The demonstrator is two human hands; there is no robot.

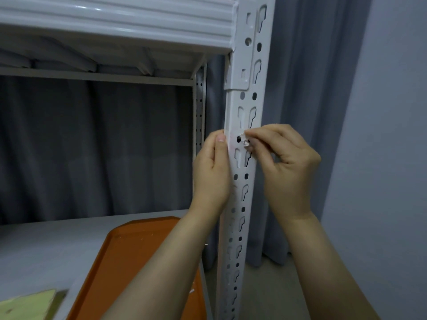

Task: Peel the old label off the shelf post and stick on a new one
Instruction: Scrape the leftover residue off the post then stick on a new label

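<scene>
Forearms rise from 6 o'clock toward the white shelf post point(242, 181). Left hand point(211, 174) braces the post's left edge, thumb flat against the metal, fingers closed around the edge. Right hand point(288, 162) pinches a crumpled scrap of the old label point(246, 141) between thumb and fingertips at the post's right face, at frame centre. Faint pinkish residue remains on the post between the hands. Orange tray point(129, 255) lies on the lower shelf point(46, 245) at 7 o'clock. Grey curtain point(307, 88) hangs behind.
</scene>
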